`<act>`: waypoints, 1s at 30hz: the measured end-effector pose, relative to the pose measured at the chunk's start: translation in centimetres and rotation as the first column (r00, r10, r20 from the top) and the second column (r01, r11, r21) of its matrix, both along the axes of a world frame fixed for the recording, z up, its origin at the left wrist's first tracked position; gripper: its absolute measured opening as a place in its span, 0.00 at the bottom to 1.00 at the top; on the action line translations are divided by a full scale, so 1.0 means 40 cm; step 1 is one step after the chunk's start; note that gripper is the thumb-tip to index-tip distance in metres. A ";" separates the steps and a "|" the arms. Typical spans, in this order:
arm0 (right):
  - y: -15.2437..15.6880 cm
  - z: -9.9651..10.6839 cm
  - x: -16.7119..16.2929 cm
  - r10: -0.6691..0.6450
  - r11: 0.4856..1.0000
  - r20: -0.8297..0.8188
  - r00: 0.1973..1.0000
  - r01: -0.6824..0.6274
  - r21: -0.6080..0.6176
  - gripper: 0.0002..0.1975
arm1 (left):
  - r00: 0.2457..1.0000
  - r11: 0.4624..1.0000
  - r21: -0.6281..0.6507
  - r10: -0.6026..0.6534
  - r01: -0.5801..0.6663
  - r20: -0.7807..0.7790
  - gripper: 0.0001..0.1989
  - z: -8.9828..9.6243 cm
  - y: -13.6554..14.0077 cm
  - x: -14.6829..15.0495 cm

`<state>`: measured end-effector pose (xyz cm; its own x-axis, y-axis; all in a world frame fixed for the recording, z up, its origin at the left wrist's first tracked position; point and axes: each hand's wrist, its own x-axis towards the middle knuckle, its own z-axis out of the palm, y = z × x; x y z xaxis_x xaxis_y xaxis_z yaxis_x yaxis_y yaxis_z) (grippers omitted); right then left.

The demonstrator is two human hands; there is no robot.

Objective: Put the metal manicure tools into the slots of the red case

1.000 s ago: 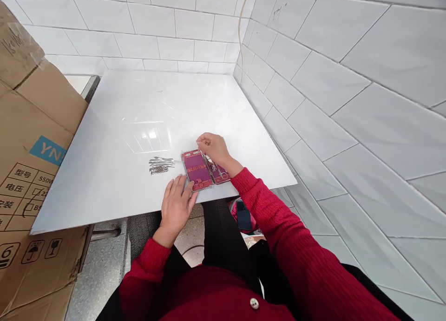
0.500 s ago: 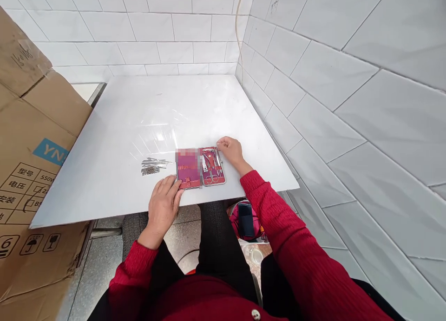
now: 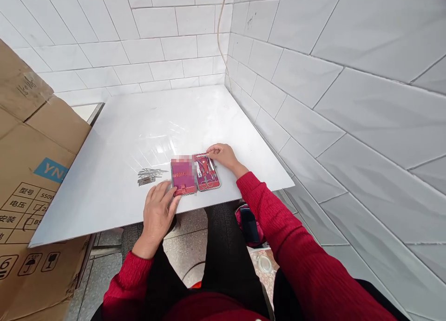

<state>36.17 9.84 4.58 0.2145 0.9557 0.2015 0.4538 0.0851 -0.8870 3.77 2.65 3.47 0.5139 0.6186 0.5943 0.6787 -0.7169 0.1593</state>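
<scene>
A manicure case (image 3: 184, 176) lies unfolded on the white table, purple inside with red trim. Its left half shows a row of small loops, while the right half holds small scissors (image 3: 206, 183) and other metal tools. My left hand (image 3: 156, 207) grips the lower left corner of the case, thumb along its bottom edge. At the top of the right half, my right hand (image 3: 223, 154) has thumb and fingers pinched together over the metal tools; what is between them is too small to make out. Left of the case sits a pile of slim metal tools (image 3: 150, 172) with a nail clipper (image 3: 146, 180).
A large cardboard box (image 3: 45, 172) stands against the left side of the white table (image 3: 114, 135). Tiled walls rise behind and to the right, with a thin cable (image 3: 219, 33) in the corner. Below the table's front edge, a dark phone (image 3: 248, 223) lies on a pink bag.
The view has shifted slightly. My right hand has moved left from the case's upper right corner, onto the top of its right half. My left hand keeps its place at the lower left corner.
</scene>
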 end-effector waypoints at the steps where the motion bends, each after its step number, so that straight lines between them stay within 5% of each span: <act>1: 0.001 0.000 0.001 0.008 1.000 0.019 1.000 -0.008 0.013 0.06 | 1.000 1.000 0.014 0.006 -0.006 0.003 0.16 0.014 0.010 0.003; 8: -0.005 0.006 -0.001 0.088 0.994 0.160 0.983 -0.097 0.049 0.05 | 1.000 1.000 -0.015 0.016 -0.017 -0.011 0.20 0.087 0.151 0.080; 15: 0.001 0.013 -0.008 0.120 0.992 0.351 0.929 -0.125 -0.008 0.04 | 0.996 0.996 -0.067 0.047 -0.053 -0.082 0.19 0.068 0.288 0.149; 24: -0.001 -0.003 0.006 0.090 0.992 0.435 0.896 -0.121 0.043 0.05 | 0.995 0.993 -0.116 0.006 -0.018 -0.102 0.20 0.042 0.321 0.141; 30: -0.010 0.013 0.067 -0.045 0.999 0.390 0.920 0.054 -0.010 0.07 | 0.994 0.992 -0.127 0.014 -0.027 -0.106 0.20 0.041 0.320 0.144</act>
<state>38.87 9.44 5.10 0.1702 0.9506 0.2596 0.7666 0.0377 -0.6410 9.53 15.47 5.12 0.5553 0.6973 0.4532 0.7108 -0.6809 0.1766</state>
